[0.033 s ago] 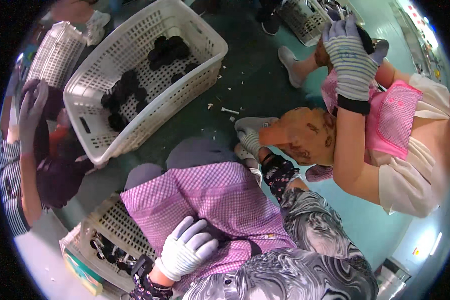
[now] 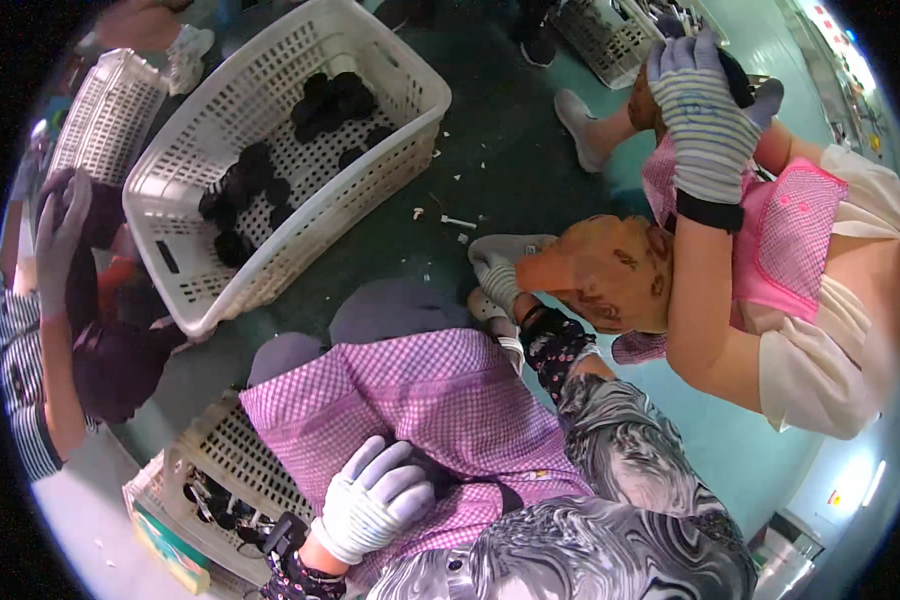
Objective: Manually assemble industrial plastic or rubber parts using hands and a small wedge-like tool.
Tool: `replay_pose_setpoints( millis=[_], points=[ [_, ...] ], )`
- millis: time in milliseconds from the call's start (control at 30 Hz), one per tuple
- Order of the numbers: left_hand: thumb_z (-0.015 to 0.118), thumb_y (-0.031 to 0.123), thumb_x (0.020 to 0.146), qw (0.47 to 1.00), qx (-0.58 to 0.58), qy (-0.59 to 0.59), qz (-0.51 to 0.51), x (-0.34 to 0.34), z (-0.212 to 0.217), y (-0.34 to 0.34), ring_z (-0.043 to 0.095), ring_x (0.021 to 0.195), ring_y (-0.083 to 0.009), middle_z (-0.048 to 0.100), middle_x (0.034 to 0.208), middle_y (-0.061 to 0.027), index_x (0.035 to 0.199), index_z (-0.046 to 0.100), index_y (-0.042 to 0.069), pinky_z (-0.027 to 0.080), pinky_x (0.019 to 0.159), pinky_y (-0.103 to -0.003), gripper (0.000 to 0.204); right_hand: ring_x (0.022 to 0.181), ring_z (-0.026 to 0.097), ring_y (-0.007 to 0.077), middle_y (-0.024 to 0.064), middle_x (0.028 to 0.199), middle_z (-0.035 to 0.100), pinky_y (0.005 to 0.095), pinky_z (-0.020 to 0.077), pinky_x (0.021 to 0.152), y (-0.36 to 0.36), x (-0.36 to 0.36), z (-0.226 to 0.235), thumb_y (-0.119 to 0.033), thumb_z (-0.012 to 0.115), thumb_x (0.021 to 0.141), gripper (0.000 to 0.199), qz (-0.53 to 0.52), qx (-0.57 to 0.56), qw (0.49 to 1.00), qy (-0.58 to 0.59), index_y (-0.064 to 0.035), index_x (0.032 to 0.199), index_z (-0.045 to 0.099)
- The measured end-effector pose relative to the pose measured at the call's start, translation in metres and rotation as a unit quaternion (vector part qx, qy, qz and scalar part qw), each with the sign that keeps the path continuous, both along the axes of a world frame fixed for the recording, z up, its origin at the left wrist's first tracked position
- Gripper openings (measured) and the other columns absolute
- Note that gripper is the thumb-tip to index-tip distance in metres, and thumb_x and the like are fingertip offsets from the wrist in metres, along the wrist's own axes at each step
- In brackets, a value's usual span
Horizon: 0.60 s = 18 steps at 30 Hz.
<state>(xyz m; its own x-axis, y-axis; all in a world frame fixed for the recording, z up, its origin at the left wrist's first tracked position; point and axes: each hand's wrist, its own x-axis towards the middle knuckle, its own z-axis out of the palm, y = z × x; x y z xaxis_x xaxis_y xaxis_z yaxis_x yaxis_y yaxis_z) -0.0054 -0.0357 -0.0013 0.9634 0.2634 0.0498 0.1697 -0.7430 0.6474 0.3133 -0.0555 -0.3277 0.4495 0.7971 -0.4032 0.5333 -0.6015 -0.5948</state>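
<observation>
While the left hand (image 2: 370, 497), gloved in pale grey, is laid flat with its fingers spread on the purple checked apron (image 2: 440, 400) over the lap, nothing is pinched in it. The right hand (image 2: 498, 272), also gloved, is seen near the middle, pressed against an orange-brown object (image 2: 605, 272) held by a neighbouring person; whether it is gripped cannot be told. A small white basket (image 2: 232, 440) with dark parts is placed just left of the lap. Farther off on the green floor, a large white basket (image 2: 370, 170) holding black round pieces (image 2: 270, 180) is set. Another person's striped glove (image 2: 705, 110) is raised at the upper right.
</observation>
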Motion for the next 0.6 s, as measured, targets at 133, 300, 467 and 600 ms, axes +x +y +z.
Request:
replay_pose_setpoints(
  millis=[133, 300, 467, 600],
  points=[
    [0.068, 0.023, 0.060, 1.000, -0.006, 0.013, 0.014, -0.006, -0.003, 0.004, 0.057, 0.090, -0.0200, 0.056, 0.086, 0.0015, 0.081, 0.058, 0.017, 0.045, 0.084, -0.039, 0.023, 0.098, 0.054, 0.0367, 0.0213, 0.114, 0.052, 0.0393, 0.0410, 0.088, 0.054, -0.029, 0.068, -0.022, 0.049, 0.078, 0.039, 0.014, -0.105, 0.994, -0.006, -0.0119, 0.115, 0.053],
    [0.070, 0.027, 0.062, 0.999, -0.040, 0.010, 0.010, 0.007, -0.007, 0.011, 0.060, 0.083, -0.0187, 0.058, 0.080, 0.0011, 0.080, 0.058, 0.016, 0.049, 0.081, -0.038, 0.024, 0.111, 0.046, 0.0328, 0.0161, 0.128, 0.042, 0.0436, 0.0346, 0.094, 0.072, -0.019, 0.036, -0.017, 0.053, 0.075, 0.040, 0.140, -0.068, 0.972, -0.178, -0.0197, 0.116, 0.053],
    [0.067, 0.023, 0.063, 0.995, -0.092, 0.033, 0.008, -0.001, -0.006, 0.016, 0.061, 0.085, -0.0213, 0.058, 0.081, -0.0002, 0.085, 0.055, 0.014, 0.049, 0.080, -0.040, 0.027, 0.115, 0.040, 0.0307, 0.0132, 0.123, 0.044, 0.0464, 0.0276, 0.099, 0.099, -0.037, 0.053, -0.014, 0.053, 0.075, 0.041, 0.195, -0.093, 0.962, -0.167, -0.0221, 0.115, 0.054],
    [0.058, 0.017, 0.062, 0.994, -0.106, 0.038, -0.004, 0.005, -0.002, 0.021, 0.061, 0.085, -0.0228, 0.060, 0.083, -0.0019, 0.087, 0.054, 0.013, 0.050, 0.078, -0.041, 0.026, 0.111, 0.044, 0.0298, 0.0134, 0.115, 0.049, 0.0458, 0.0296, 0.095, 0.096, -0.031, 0.015, -0.013, 0.049, 0.077, 0.037, 0.197, -0.095, 0.953, -0.209, -0.0208, 0.113, 0.055]
  ],
)
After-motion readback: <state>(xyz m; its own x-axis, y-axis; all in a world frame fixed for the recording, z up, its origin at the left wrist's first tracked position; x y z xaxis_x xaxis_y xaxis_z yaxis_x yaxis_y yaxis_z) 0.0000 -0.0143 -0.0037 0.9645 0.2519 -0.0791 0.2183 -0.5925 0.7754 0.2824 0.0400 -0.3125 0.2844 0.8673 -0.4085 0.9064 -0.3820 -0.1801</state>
